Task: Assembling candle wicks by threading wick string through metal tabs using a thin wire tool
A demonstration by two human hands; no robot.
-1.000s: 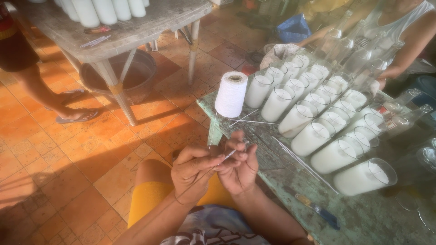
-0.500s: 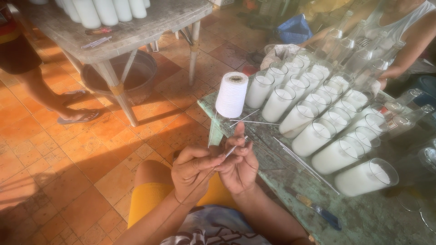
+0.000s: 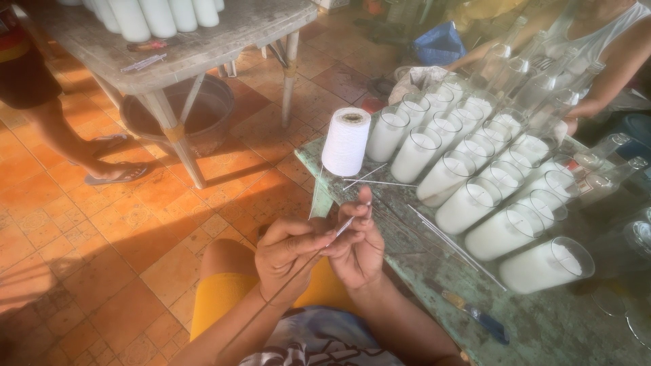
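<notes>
Above the lap, both hands [image 3: 325, 247] pinch a thin wire [image 3: 344, 226] between them — fingertips pressed together

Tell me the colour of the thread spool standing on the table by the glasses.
White: the thread spool shows plainly in the head view, upright on the worn green table.
</notes>
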